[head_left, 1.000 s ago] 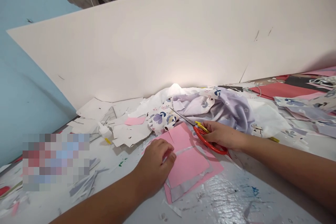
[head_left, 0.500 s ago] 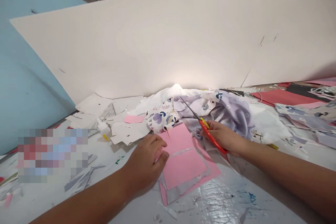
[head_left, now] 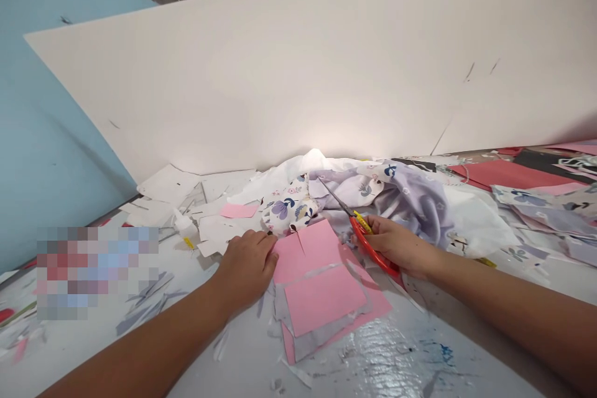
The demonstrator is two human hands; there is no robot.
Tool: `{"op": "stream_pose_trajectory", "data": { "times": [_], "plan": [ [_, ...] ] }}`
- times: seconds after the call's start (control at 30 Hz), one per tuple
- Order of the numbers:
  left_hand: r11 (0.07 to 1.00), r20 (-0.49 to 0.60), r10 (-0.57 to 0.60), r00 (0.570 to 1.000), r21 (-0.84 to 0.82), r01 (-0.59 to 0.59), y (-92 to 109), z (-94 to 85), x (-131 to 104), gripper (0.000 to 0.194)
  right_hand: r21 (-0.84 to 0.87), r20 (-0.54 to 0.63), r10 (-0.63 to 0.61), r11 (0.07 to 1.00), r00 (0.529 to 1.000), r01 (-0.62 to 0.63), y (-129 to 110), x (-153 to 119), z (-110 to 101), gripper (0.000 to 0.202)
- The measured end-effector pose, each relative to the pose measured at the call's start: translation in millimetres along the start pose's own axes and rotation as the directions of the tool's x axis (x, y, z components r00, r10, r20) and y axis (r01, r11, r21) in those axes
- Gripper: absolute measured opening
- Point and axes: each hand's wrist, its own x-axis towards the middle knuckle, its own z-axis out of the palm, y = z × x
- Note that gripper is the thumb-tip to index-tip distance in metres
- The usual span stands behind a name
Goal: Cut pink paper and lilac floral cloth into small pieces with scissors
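Observation:
In my right hand [head_left: 396,245] is a pair of scissors [head_left: 370,242] with red handles and a yellow mark near the pivot. Their dark blades point up and left over a bunched floral and lilac cloth [head_left: 405,199]. My left hand [head_left: 246,264] rests at the left edge of an upper pink paper piece [head_left: 310,250], fingers slightly bent and reaching forward, not wrapped round anything. That piece has a short slit in its top edge. Below it, another pink rectangle [head_left: 326,300] lies on a grey-white torn-edged layer, over a larger pink sheet [head_left: 380,303].
White card pieces [head_left: 168,185], a small pink strip [head_left: 239,210] and a white glue bottle [head_left: 184,226] lie left. Red sheets [head_left: 504,174] and fabric pieces [head_left: 536,211] lie right. A tall white panel [head_left: 289,81] stands behind. Paper scraps [head_left: 147,301] litter the table.
My left hand has slid left, from lying over the pink paper to its left edge. The upper pink piece now shows further left. The scissors have shifted slightly left and down.

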Motion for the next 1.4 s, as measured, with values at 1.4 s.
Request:
{"op": "stream_pose_trajectory", "data": {
  "times": [1.4],
  "plan": [
    [0.889,0.512,-0.003,0.859,-0.391,0.237,34.6,-30.4,-11.6,0.02,-0.307,-0.075,-0.024,0.952,0.997,0.0,-4.7,-3.1,13.1,0.021]
  ]
}}
